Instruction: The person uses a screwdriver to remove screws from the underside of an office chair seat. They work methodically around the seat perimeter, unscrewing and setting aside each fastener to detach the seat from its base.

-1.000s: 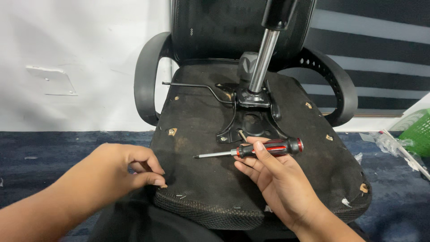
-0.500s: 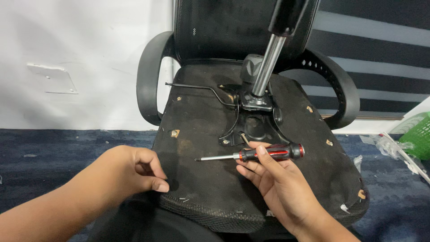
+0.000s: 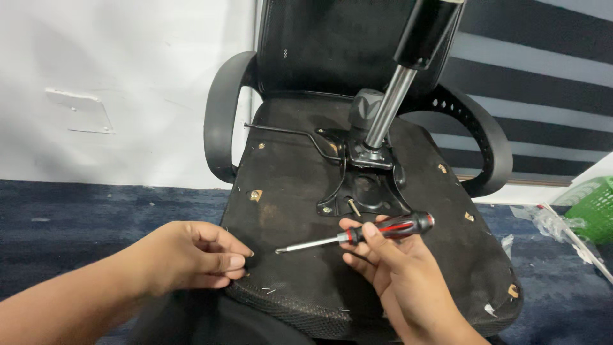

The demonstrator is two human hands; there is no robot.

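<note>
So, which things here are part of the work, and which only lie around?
In use:
- screwdriver in right hand
- upturned chair seat, left hand at its edge
- metal base plate

Lying about:
- green basket
- clear plastic wrap

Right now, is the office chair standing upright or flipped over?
Flipped over. The office chair shows its seat underside, and the gas cylinder with its mounting plate points upward; the right hand holds a screwdriver.

This looks like an office room. An upturned office chair [image 3: 357, 191] lies on dark blue carpet [image 3: 76, 211] against a plain white wall [image 3: 115, 76], with grey striped blinds [image 3: 543, 76] behind it. A green basket [image 3: 594, 198] stands at the right edge.
</note>
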